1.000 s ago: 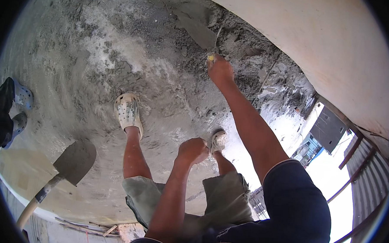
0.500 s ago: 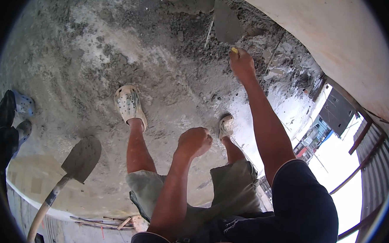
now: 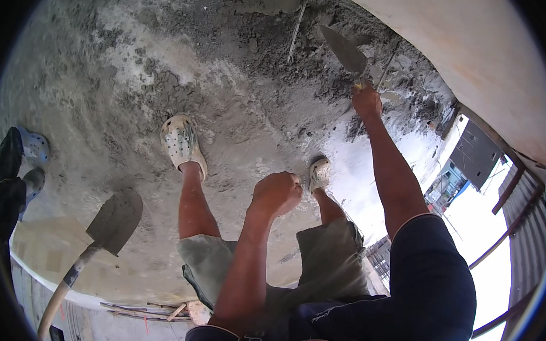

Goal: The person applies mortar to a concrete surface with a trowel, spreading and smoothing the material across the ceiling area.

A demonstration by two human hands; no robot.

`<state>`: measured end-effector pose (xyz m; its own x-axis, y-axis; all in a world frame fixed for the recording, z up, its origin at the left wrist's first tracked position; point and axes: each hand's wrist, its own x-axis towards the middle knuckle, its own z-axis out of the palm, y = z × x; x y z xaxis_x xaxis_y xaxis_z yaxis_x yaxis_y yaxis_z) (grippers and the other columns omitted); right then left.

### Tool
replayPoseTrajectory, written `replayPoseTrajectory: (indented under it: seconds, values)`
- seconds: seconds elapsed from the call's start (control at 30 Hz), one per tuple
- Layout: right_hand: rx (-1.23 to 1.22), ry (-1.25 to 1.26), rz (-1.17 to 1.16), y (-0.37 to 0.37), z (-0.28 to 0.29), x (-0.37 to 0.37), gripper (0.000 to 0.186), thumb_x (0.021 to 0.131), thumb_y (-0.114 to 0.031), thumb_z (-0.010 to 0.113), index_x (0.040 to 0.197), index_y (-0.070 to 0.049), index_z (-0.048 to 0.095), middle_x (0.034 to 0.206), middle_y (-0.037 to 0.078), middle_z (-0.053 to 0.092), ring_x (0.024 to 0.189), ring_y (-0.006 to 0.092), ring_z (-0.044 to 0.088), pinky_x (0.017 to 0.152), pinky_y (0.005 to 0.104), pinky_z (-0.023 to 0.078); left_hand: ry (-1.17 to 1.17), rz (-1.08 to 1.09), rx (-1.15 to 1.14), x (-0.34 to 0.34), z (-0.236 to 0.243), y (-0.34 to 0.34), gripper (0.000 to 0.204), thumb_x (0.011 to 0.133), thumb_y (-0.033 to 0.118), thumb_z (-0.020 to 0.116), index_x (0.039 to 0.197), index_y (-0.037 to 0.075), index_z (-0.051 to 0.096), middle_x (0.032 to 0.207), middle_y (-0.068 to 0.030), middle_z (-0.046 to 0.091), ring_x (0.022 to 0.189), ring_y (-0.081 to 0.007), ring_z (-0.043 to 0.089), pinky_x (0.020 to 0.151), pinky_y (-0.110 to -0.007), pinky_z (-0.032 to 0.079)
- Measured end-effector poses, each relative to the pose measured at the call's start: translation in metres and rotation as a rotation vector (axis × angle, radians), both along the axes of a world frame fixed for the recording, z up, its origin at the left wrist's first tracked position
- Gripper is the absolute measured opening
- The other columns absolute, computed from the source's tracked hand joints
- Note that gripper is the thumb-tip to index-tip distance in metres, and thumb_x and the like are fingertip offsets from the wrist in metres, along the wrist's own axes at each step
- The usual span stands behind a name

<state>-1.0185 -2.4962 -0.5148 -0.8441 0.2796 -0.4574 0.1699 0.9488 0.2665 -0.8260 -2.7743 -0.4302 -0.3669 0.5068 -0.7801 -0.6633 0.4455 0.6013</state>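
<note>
My right hand [image 3: 367, 103] reaches forward, its fingers wrapped round the yellow handle of a pointed trowel [image 3: 344, 50]. The grey blade tilts up and to the left, over rough wet mortar [image 3: 263, 45] near the far wall. Closer to my body, my left hand [image 3: 276, 194] is closed in a fist above my knees. Nothing shows in it, and it touches no tool.
My feet stand in pale clogs [image 3: 181, 141] on the mortar-smeared floor. A shovel [image 3: 115, 221] leans at the lower left. Beyond it are another person's clogs [image 3: 35, 145]. A pale wall [image 3: 467, 42] bounds the far right, beside a bright opening and corrugated sheeting [image 3: 523, 236].
My right hand has moved right and slightly nearer with the trowel, whose blade has turned to point up-left. My left fist has shifted slightly right and upward.
</note>
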Motion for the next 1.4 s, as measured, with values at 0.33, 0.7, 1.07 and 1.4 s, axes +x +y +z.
replayPoseTrajectory:
  seconds: [0.33, 0.7, 1.07, 1.4]
  values:
    - [-0.02, -0.138, 0.026, 0.003, 0.006, 0.015, 0.047, 0.081, -0.037, 0.062, 0.119, -0.009, 0.06, 0.104, 0.024, 0.065, 0.102, 0.0397, 0.061, 0.087, 0.0471, 0.048, -0.027, 0.007, 0.012, -0.001, -0.006, -0.02, 0.03, 0.084, 0.025, 0.048, 0.094, 0.005, 0.069, 0.096, -0.0201, 0.067, 0.091, -0.0364, 0.063, 0.083, -0.044, 0.049]
    - [-0.436, -0.189, 0.007, 0.009, -0.136, -0.055, 0.05, 0.085, -0.039, 0.062, 0.126, -0.011, 0.058, 0.106, 0.019, 0.065, 0.101, 0.0352, 0.062, 0.087, 0.0443, 0.047, 0.005, -0.014, 0.028, 0.022, -0.023, 0.043, 0.029, 0.085, 0.026, 0.049, 0.091, 0.006, 0.068, 0.094, -0.0191, 0.067, 0.089, -0.0366, 0.063, 0.081, -0.044, 0.049]
    - [-0.22, -0.044, 0.118, -0.004, -0.125, -0.114, 0.051, 0.09, -0.042, 0.055, 0.134, -0.018, 0.051, 0.118, 0.018, 0.063, 0.11, 0.0346, 0.059, 0.094, 0.0469, 0.045, -0.115, -0.168, -0.011, 0.034, -0.042, 0.08, 0.03, 0.085, 0.027, 0.048, 0.087, 0.005, 0.067, 0.093, -0.0192, 0.067, 0.088, -0.0363, 0.063, 0.08, -0.044, 0.05]
    - [-0.239, 0.176, 0.032, 0.063, -0.079, -0.065, 0.039, 0.086, -0.035, 0.058, 0.115, -0.009, 0.062, 0.097, 0.022, 0.067, 0.091, 0.0404, 0.064, 0.079, 0.0469, 0.05, 0.023, -0.101, 0.065, 0.028, -0.051, 0.091, 0.028, 0.085, 0.026, 0.049, 0.081, 0.004, 0.066, 0.087, -0.0192, 0.066, 0.086, -0.0359, 0.063, 0.077, -0.044, 0.05]
